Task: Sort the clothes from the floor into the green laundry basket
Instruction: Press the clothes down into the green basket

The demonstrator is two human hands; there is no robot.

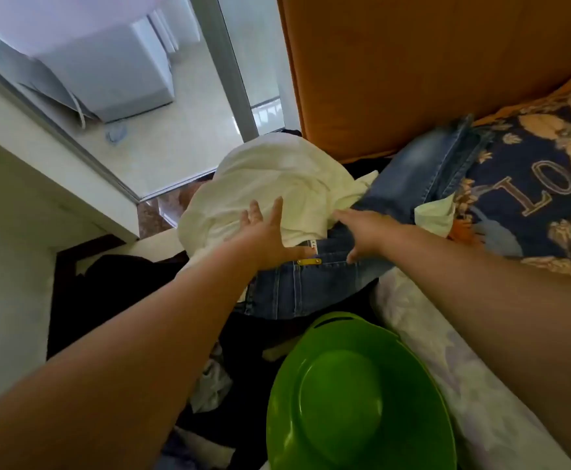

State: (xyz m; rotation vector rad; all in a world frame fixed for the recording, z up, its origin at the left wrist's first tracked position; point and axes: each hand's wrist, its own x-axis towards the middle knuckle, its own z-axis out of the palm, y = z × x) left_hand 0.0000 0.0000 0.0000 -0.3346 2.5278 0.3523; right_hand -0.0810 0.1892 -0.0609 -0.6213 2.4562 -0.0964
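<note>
A green laundry basket [341,395] stands empty at the bottom centre, between the bed and a heap of clothes. Beyond it lie blue jeans [311,286], stretching up to the right toward the bed's head. A white garment [277,184] is bunched over their far end. My left hand [263,235] is spread open, fingers apart, over the white garment and the jeans' waistband. My right hand [362,232] reaches over the jeans with fingers extended, touching the denim. Neither hand grips anything.
Dark clothes [121,290] and pale pieces [209,385] lie on the floor left of the basket. A bed with a floral sheet [453,361] and a printed blanket [531,191] runs along the right, below an orange headboard [413,62]. A white ledge [57,184] and sliding door frame [230,62] stand at left.
</note>
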